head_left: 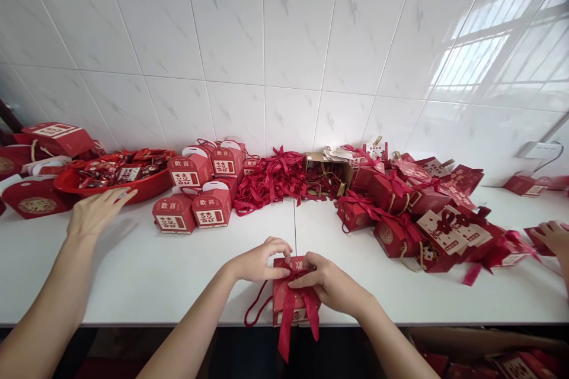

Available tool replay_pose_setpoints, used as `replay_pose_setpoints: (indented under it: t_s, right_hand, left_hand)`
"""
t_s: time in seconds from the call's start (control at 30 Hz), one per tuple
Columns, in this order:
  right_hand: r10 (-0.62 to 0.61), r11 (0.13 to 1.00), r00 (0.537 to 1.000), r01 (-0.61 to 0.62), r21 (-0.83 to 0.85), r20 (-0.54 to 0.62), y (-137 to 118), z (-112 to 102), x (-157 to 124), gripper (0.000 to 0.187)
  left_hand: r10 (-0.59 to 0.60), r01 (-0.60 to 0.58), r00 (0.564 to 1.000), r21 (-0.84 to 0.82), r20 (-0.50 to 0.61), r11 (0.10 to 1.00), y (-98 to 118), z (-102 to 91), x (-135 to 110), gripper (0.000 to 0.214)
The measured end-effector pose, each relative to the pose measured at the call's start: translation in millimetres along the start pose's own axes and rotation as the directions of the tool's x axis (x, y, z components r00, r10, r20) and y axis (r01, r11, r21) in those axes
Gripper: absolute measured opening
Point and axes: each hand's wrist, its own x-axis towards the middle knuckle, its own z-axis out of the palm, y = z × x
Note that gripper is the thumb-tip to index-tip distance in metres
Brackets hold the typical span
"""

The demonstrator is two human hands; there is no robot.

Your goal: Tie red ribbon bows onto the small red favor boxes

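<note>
A small red gift box (294, 296) sits at the near edge of the white table (146, 272), with a red ribbon (288, 323) tied round it and hanging over the edge. My left hand (260, 260) pinches the ribbon at the top left of the box. My right hand (326, 284) is closed on the ribbon at the top right. Both hands touch the box.
Another person's hand (95, 213) reaches toward a red tray of sweets (118, 174) at the left. A second person's hand (555, 237) shows at the right edge. Folded red boxes (195, 189), a ribbon heap (271, 180) and finished ribboned boxes (400, 207) line the tiled wall.
</note>
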Motion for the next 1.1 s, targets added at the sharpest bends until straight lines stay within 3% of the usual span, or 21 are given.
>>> replay_pose_setpoints:
  t_s: [0.2, 0.43, 0.67, 0.8, 1.1]
  right_hand:
    - [0.004, 1.0, 1.0, -0.004, -0.001, 0.007, -2.2, -0.8, 1.2, 0.039]
    - [-0.022, 1.0, 0.999, 0.021, -0.022, -0.036, 1.4, 2.5, 0.2, 0.045]
    - [-0.02, 0.999, 0.999, 0.018, -0.052, -0.036, 1.7, 2.1, -0.8, 0.048]
    - [0.006, 0.998, 1.0, -0.008, -0.065, -0.022, 3.0, 3.8, -2.0, 0.054]
    - [0.003, 0.999, 0.993, 0.002, 0.045, -0.122, -2.9, -0.6, -3.5, 0.029]
  left_hand:
    - [-0.026, 0.025, 0.999, 0.037, 0.023, 0.999, 0.0, 1.0, 1.3, 0.014]
    - [0.032, -0.032, 0.999, -0.157, -0.004, 0.987, 4.3, -0.4, 0.1, 0.021]
    - [-0.013, -0.041, 0.968, -0.207, -0.251, 0.977, 9.3, 25.6, 4.3, 0.017]
    - [-0.087, -0.003, 0.959, -0.314, -0.271, 0.949, 9.6, 36.2, 6.3, 0.022]
    - [-0.085, -0.022, 0.956, -0.356, -0.282, 0.934, 9.2, 36.8, 5.4, 0.017]
